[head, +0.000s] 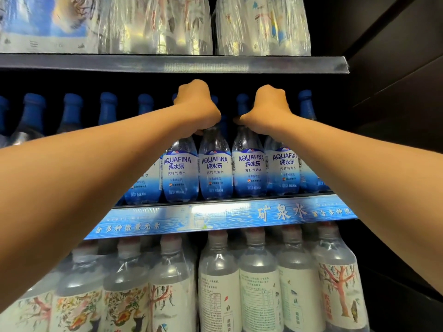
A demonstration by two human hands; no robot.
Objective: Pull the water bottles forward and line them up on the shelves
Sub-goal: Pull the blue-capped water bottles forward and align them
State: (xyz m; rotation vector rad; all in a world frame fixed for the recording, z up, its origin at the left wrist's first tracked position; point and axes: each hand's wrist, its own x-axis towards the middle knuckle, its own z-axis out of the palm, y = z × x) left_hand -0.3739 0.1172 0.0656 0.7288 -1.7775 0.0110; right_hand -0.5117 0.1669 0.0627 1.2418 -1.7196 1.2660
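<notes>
Four clear bottles [233,172] with blue-and-white AQUAFINA 纯水乐 labels stood at the shelf edge [215,218], directly under both hands. The left hand [197,105] and right hand [269,109], just beside each other, curled over their necks. Blue caps [72,101] lined up behind, off to the left. Below the hands, the blue strip read 矿泉水.

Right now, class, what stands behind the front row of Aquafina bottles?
Behind the front row of Aquafina bottles, more blue-capped bottles stand farther back. Both hands, left and right, cover the middle ones.
</notes>
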